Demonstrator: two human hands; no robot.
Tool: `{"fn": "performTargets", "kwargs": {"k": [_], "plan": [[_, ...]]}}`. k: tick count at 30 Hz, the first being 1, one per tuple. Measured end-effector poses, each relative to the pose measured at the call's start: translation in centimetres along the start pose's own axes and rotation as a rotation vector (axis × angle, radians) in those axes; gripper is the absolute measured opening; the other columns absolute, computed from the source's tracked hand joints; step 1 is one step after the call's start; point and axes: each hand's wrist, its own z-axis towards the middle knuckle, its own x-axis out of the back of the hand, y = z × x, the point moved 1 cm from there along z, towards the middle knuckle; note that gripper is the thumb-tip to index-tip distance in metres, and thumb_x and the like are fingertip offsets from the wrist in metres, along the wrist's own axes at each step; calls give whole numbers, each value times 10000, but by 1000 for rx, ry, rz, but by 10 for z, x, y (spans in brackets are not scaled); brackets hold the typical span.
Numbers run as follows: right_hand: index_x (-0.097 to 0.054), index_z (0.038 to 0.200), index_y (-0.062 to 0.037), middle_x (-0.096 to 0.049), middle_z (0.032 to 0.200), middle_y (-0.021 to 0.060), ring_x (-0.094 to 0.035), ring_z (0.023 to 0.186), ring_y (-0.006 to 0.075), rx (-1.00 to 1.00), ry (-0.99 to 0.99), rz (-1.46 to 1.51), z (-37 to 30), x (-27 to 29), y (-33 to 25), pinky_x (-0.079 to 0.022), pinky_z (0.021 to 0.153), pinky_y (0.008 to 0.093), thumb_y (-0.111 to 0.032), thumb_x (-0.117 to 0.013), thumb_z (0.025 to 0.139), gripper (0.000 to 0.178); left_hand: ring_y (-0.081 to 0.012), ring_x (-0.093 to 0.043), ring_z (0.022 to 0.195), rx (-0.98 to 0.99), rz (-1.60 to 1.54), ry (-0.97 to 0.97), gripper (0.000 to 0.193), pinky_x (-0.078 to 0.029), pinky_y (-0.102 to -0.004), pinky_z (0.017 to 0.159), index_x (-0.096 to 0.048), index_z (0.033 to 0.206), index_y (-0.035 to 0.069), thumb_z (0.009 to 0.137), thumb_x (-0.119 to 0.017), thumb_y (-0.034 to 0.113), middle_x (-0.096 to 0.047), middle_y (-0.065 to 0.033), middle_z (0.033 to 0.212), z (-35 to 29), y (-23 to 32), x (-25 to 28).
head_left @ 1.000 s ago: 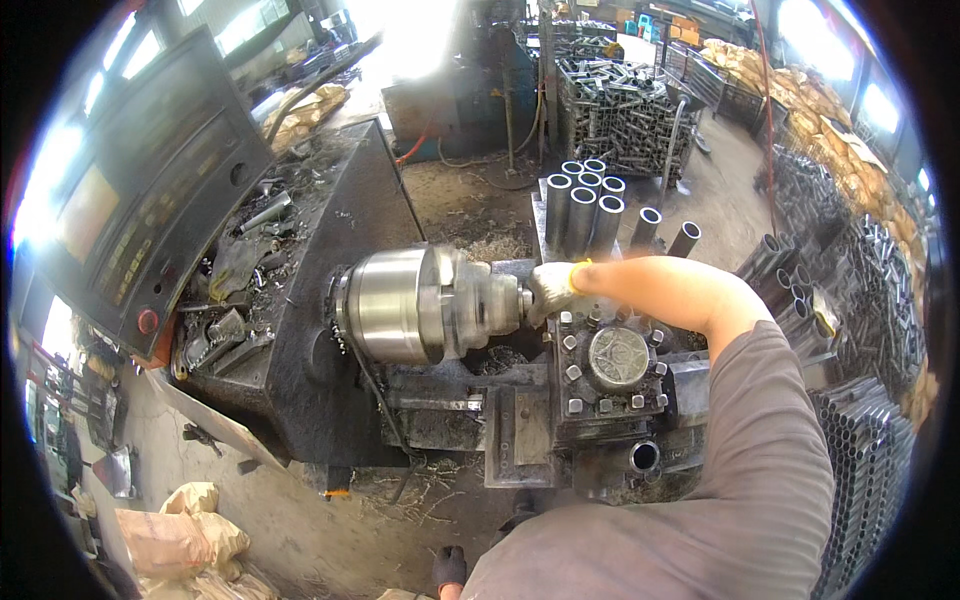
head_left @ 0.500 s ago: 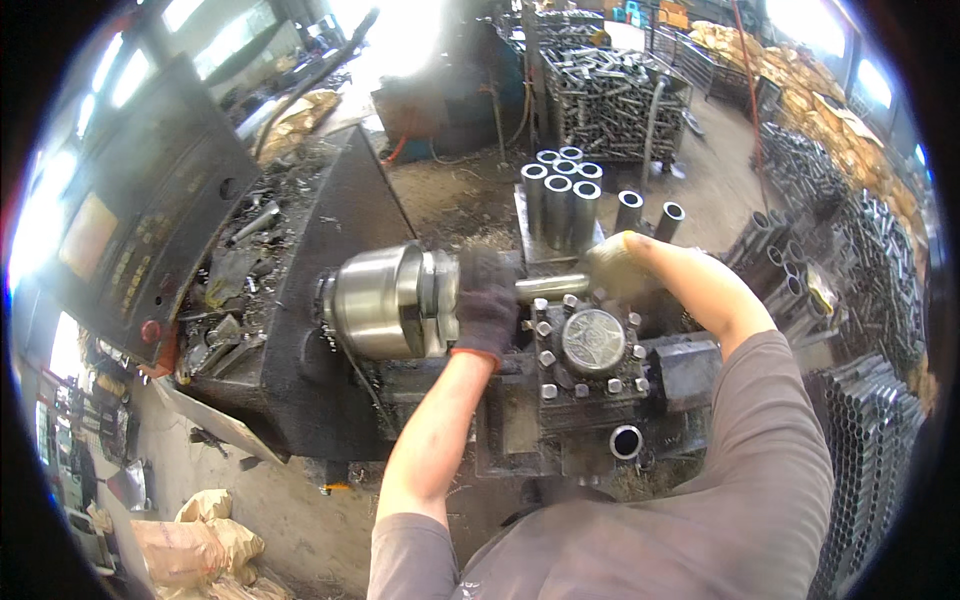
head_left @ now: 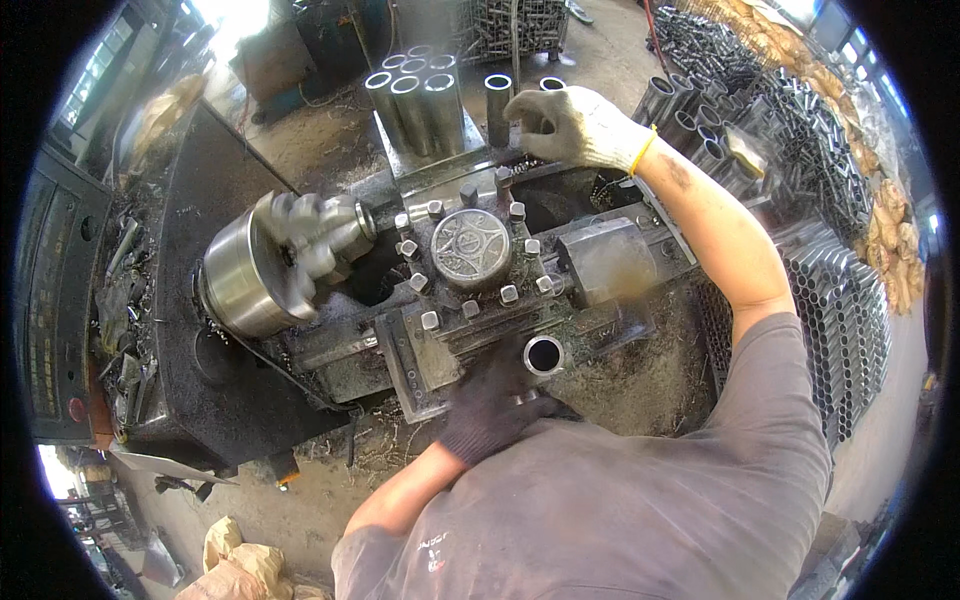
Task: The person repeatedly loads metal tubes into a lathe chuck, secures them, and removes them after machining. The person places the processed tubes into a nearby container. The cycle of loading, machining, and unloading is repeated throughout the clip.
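My right hand (head_left: 580, 128), in a pale glove with a yellow cuff, is raised behind the lathe's tool post (head_left: 470, 248). Its fingers and thumb curve apart around a gap, with nothing visible in them. Close to its fingertips stands a steel tube (head_left: 498, 112); another tube (head_left: 551, 84) shows just past the knuckles. My left hand (head_left: 490, 408), dark-gloved, is low at the front of the carriage, beside an open-ended tube (head_left: 543, 356). Blur and the dark glove obscure its fingers. Left of the tool post, the chuck (head_left: 250, 272) has smeared, repeated jaw outlines and a short ring-shaped end protruding.
Several upright tubes (head_left: 415, 115) stand on a plate behind the lathe. At the right are leaning tubes (head_left: 690, 125), a stacked tube bundle (head_left: 825, 310) and heaped metal parts (head_left: 800, 130). A dark machine housing (head_left: 190, 270) borders the chuck. Paper sacks (head_left: 245, 565) lie lower left.
My left hand has moved off the chuck, down to the carriage front. My right hand has left the silver bar and risen near the standing tubes. The view has shifted toward the right.
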Motion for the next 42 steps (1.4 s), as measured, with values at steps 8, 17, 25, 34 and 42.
{"fn": "performTargets", "kwargs": {"k": [8, 17, 25, 34, 42], "plan": [[-611, 1429, -109, -705, 1166, 197, -738, 800, 301, 557, -289, -563, -49, 91, -176, -630, 651, 370, -116, -699, 871, 565, -327, -753, 987, 181, -571, -276, 467, -593, -451, 837, -639, 1289, 106, 883, -801, 271, -743, -177, 1078, 48, 42, 38], [-747, 925, -102, -734, 776, 104, -749, 716, 252, 452, -38, -445, 47, 52, -123, -624, 648, 384, -173, -788, 828, 127, -201, -723, 992, 369, -73, -76, 619, -591, -371, 883, -613, 1404, 37, 899, -840, 312, -750, -134, 1131, 76, 57, 210], [-790, 812, -68, -758, 815, 181, -759, 786, 378, 58, -487, -486, 109, -76, -40, -609, 726, 460, -272, -815, 746, 216, -162, -676, 855, 679, -292, 387, 379, -577, -321, 759, -688, 1284, 4, 971, -741, 210, -725, -73, 1054, -49, -100, 167], [-760, 800, -25, -702, 753, 176, -683, 696, 371, 381, -626, 199, 88, -162, 40, -539, 653, 475, -364, -830, 813, 346, -180, -545, 638, 886, -917, 1515, 352, -467, -375, 555, -658, 1093, 158, 1052, -588, 500, -581, -19, 808, -267, -260, 85], [-760, 994, 13, -772, 930, 208, -756, 836, 325, 337, -748, -137, 117, -153, -9, -582, 732, 468, -396, -805, 867, 431, -149, -362, 494, 829, -1308, 1555, 522, -293, -335, 488, -485, 720, 224, 1019, -561, 645, -387, 62, 559, -320, -245, 157]]}}
